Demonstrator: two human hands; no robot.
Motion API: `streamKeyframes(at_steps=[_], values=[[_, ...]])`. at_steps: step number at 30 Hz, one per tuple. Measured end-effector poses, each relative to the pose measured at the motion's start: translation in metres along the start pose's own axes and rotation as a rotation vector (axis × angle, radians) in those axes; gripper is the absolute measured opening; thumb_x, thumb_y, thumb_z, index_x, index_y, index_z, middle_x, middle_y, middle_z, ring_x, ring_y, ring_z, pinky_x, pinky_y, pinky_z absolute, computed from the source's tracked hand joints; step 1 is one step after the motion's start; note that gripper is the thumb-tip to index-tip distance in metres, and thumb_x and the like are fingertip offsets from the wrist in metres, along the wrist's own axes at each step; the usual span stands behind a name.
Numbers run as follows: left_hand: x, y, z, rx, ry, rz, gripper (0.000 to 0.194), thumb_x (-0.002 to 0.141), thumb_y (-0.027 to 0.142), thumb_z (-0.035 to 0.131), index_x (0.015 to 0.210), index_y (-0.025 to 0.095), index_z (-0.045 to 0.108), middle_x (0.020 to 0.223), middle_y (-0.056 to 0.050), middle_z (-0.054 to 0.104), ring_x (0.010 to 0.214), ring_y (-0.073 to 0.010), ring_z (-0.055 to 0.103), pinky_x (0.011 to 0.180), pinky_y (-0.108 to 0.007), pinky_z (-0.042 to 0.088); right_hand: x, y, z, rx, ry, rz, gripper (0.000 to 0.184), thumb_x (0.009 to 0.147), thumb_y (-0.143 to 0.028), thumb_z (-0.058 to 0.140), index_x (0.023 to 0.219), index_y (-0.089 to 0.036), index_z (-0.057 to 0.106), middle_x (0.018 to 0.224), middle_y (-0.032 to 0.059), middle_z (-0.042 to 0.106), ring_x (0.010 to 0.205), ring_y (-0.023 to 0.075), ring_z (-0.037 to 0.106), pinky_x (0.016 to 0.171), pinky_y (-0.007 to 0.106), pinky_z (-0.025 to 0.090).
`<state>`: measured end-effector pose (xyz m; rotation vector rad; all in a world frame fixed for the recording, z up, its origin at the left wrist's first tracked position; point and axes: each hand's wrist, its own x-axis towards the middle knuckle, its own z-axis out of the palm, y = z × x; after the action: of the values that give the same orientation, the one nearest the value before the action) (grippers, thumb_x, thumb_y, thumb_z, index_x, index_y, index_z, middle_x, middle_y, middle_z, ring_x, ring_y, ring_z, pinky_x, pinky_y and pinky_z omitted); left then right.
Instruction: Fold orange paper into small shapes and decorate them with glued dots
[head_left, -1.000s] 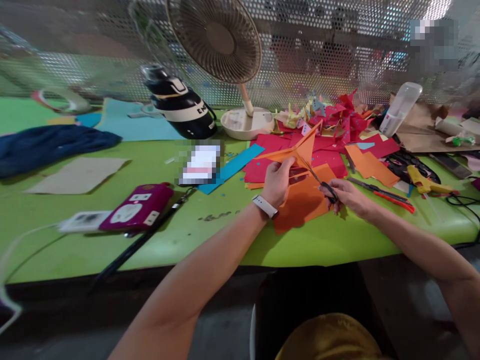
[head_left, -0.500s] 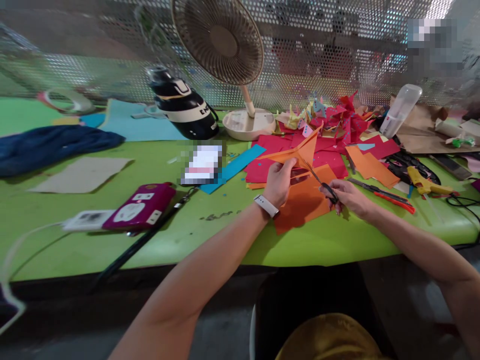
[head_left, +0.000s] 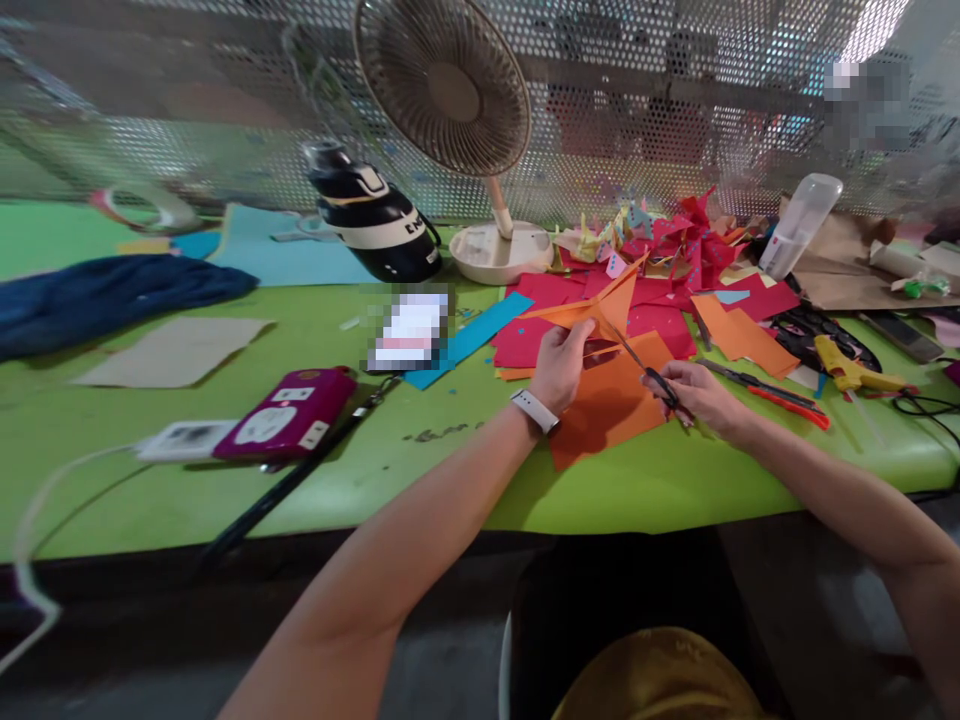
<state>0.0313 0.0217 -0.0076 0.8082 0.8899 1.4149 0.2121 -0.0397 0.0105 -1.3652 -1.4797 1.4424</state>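
My left hand [head_left: 562, 362] pinches a folded orange paper piece [head_left: 616, 298] with pointed arms, held above the table. In my right hand [head_left: 694, 395] is a pair of scissors [head_left: 657, 385], fingers wrapped round the black handles. Its blades point up and left and meet the folded paper near my left fingertips; whether they are parted I cannot tell. Below both hands lies a flat orange paper sheet [head_left: 604, 420]. Red paper sheets [head_left: 664, 330] lie just behind the folded piece.
A utility knife [head_left: 787, 402], a yellow glue gun [head_left: 851, 370] and orange scraps [head_left: 742, 335] lie to the right. Behind are a pile of folded red paper [head_left: 694, 240], a fan [head_left: 499, 252] and a bottle [head_left: 394, 235]. A phone [head_left: 411, 328] and a purple case [head_left: 289, 415] lie left.
The view has shifted slightly, so things on the left appear a little further right. Both hands keep nearly the same pose, with the scissors still at the folded orange paper.
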Motion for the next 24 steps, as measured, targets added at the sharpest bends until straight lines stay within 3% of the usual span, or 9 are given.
streamKeyframes(at_steps=[13,24], values=[[0.003,-0.002,-0.002,-0.003,-0.011,-0.001,0.026,0.072,0.031,0.076,0.065,0.018,0.054,0.059,0.004,0.058,0.067,-0.0197,0.074,0.078,-0.038,0.063,0.003,0.007,0.002,0.072,0.014,-0.010,0.060,0.061,-0.072,0.078,0.071,-0.020,0.050,0.048,-0.0068,0.057,0.029,0.0014,0.031,0.028,0.018,0.020],[0.005,-0.006,-0.004,-0.013,-0.007,-0.011,0.028,0.070,0.033,0.077,0.066,0.018,0.054,0.061,0.004,0.061,0.063,-0.0184,0.073,0.077,-0.039,0.062,0.005,0.012,0.004,0.113,0.006,-0.009,0.055,0.065,-0.066,0.079,0.073,-0.020,0.050,0.050,-0.0072,0.059,0.029,0.0019,0.035,0.027,0.017,0.025]])
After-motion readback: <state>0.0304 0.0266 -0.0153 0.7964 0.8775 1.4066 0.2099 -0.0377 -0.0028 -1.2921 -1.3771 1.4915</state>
